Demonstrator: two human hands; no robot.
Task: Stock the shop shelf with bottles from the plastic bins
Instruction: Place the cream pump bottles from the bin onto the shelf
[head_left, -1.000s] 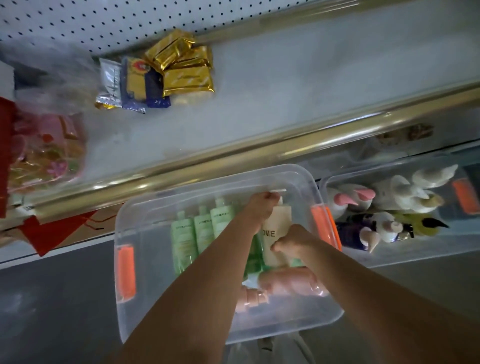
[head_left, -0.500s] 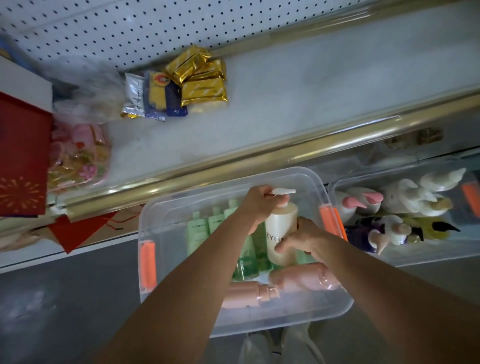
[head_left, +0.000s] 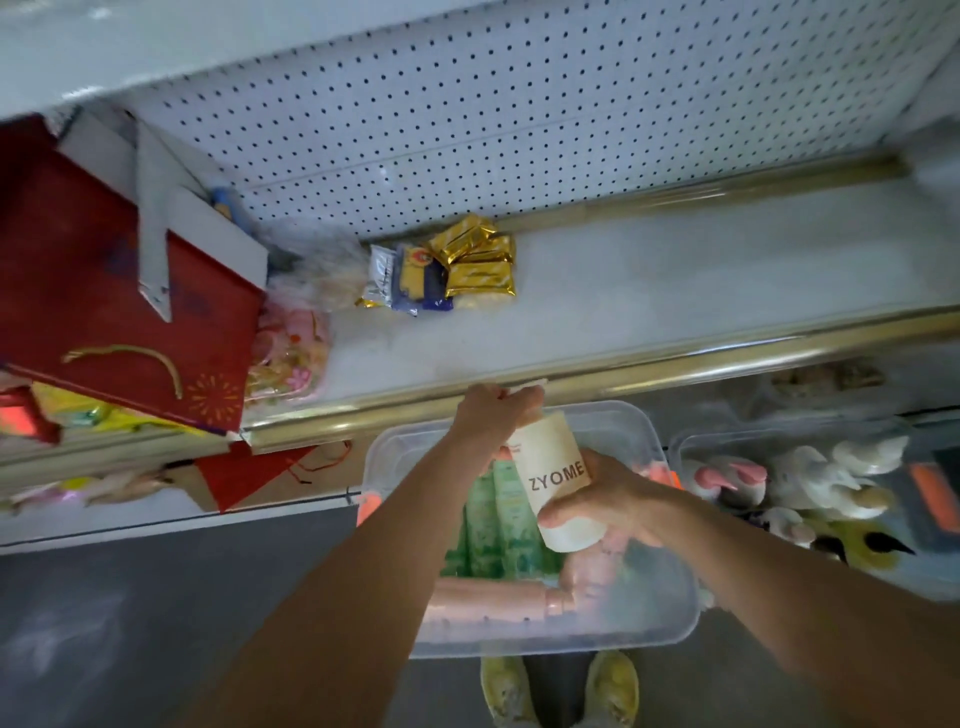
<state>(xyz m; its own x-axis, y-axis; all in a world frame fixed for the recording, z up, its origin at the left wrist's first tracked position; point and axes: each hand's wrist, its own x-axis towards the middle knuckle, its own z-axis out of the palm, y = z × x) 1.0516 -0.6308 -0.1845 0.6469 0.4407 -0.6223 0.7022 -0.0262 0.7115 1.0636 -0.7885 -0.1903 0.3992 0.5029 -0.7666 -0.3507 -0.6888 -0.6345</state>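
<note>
Two hands held one cream bottle above the bin

The cream bottle (head_left: 553, 480) tilted, pump end toward the shelf (head_left: 675, 291); left hand (head_left: 496, 415) gripped its pump, right hand (head_left: 608, 499) wrapped its base. It hung over the clear bin (head_left: 670, 613), just below the shelf's gold edge, with bare shelf room right of the gold packets (head_left: 478, 260)

I see a cream pump bottle (head_left: 556, 478) with ZYOME on it, held tilted above the clear plastic bin (head_left: 670, 618). In the bin, green bottles (head_left: 493, 525) stand up and pink bottles (head_left: 493, 597) lie down. The shop shelf (head_left: 675, 280) is just behind.
</note>
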